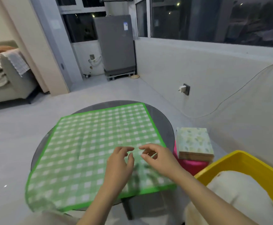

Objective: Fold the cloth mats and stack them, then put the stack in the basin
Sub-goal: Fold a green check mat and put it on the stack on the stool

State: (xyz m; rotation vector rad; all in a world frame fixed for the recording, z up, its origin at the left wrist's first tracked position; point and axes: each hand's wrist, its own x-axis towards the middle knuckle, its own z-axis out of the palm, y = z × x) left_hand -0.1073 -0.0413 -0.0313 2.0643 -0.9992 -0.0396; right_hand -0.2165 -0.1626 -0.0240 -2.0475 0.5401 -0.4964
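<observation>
Head view: green checked mat (90,143) lies flat, unfolded, on round dark table (166,120). Left hand (119,166), right hand (158,158) hover over near-right part, fingers loosely curled, holding nothing. Yellow basin (246,161) right. Washer (116,44) label unreadable.

Soft, even indoor light is filling the room, while the dark night windows (213,18) are showing only small points of light. Motion blur is smearing the near edge of the green-and-white checked cloth mat (96,143), and faint shadows are falling under both hands. Wide-angle distortion is bending the white wall (213,65) toward the edges.
</observation>
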